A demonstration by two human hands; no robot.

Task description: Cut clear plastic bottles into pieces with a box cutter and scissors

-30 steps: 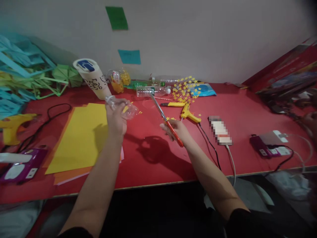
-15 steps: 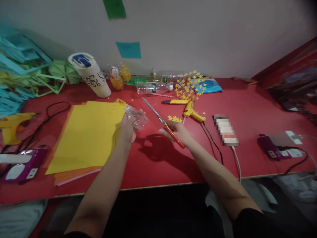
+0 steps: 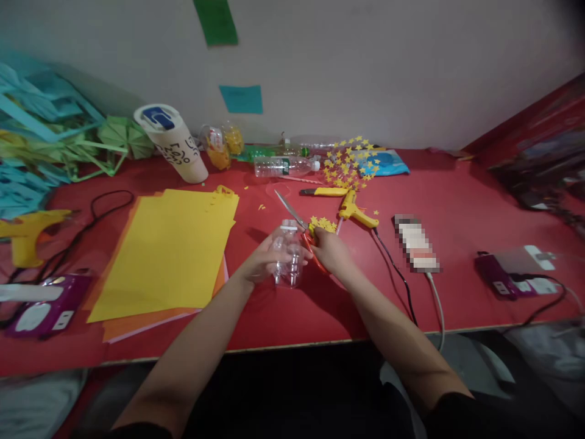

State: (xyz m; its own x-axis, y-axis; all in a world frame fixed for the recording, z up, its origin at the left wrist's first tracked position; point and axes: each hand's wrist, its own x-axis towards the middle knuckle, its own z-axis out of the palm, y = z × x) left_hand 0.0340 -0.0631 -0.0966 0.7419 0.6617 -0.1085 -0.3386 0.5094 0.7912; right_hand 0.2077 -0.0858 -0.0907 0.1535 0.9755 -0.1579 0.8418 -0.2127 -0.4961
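Wrapped round a clear plastic bottle piece (image 3: 289, 268) is my left hand (image 3: 265, 256); the piece stands upright with its neck at the top. My right hand (image 3: 331, 250) grips a pair of red-handled scissors (image 3: 292, 208) close beside it, the blades pointing up and left. The blades look slightly parted. A small heap of yellow paper stars (image 3: 323, 224) lies just beyond my right hand. Yellow paper sheets (image 3: 169, 250) are stacked to the left, over orange and pink ones.
Behind lie a plastic bottle (image 3: 274, 166), a yellow cutter knife (image 3: 324, 192) and a glue gun (image 3: 356, 210); a star-covered piece (image 3: 350, 161) stands there too. A white tumbler (image 3: 183, 152) is at back left. A phone (image 3: 415, 244) and power strip (image 3: 507, 280) sit right.
My left hand has brought the bottle piece right and nearer to me, turning it from tilted to upright. My right hand has moved slightly, and the scissors now sit beside the piece.
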